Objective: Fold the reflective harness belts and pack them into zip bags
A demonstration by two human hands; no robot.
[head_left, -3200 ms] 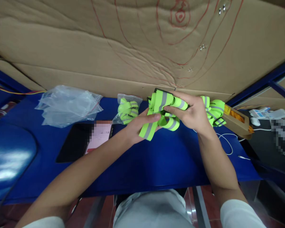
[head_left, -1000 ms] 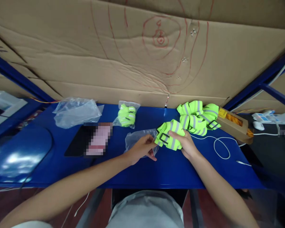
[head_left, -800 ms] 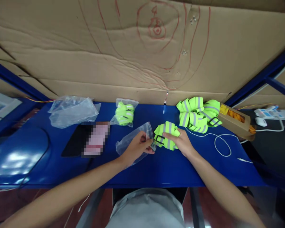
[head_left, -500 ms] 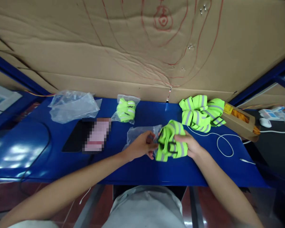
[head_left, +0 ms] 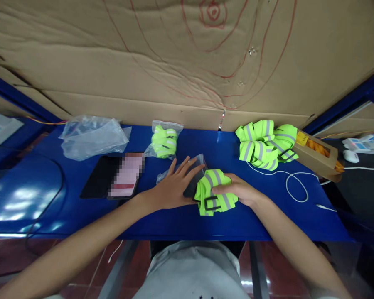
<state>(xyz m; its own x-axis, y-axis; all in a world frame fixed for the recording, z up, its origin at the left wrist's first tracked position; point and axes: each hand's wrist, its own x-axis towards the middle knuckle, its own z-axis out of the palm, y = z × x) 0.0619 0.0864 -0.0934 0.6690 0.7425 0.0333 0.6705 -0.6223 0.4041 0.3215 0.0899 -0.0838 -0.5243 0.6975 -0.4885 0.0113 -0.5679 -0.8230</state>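
Observation:
My right hand (head_left: 238, 192) grips a folded neon-yellow reflective strap bundle (head_left: 214, 192) with a black buckle, pressing it against the blue table (head_left: 224, 220). My left hand (head_left: 171, 187) lies with fingers stretched out over the mouth of a clear plastic bag (head_left: 193, 166), right beside the bundle. The bag is partly hidden under my fingers.
A bagged strap bundle (head_left: 164, 140) lies at the back centre, a heap of empty clear bags (head_left: 92, 136) at back left, a pile of loose straps (head_left: 266, 144) at back right. A phone (head_left: 114, 175), a white cable (head_left: 294, 185) and a cardboard box (head_left: 318, 153) also lie here. Cardboard wall (head_left: 174, 62) behind.
My right hand brought the bundle down to the table toward the bag. My left hand went from pinching the bag's edge to spreading its fingers at the opening.

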